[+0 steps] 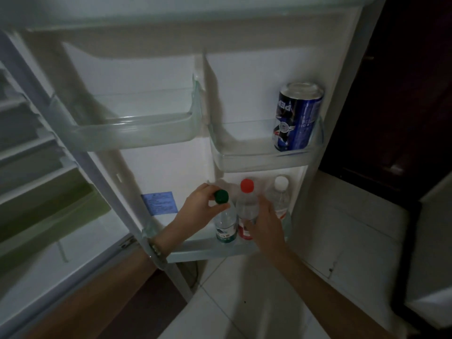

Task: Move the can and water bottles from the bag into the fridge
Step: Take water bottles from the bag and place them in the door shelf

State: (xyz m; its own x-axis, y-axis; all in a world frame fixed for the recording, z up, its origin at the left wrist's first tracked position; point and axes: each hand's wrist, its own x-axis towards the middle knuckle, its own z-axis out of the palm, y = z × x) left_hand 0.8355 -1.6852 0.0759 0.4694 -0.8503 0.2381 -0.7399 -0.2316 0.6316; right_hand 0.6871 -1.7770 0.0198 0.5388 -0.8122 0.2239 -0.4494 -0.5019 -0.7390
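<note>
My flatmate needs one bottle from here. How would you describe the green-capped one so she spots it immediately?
Look at the open fridge door, then its bottom shelf, where three clear plastic water bottles stand. Hers is leftmost, the bottle with the dark green cap; its neighbours have red and white caps.

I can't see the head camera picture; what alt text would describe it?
Two bare hands set water bottles into the bottom shelf of an open fridge door: the left hand holds a green-capped bottle, the right hand a red-capped bottle. A blue can stands above.
</note>
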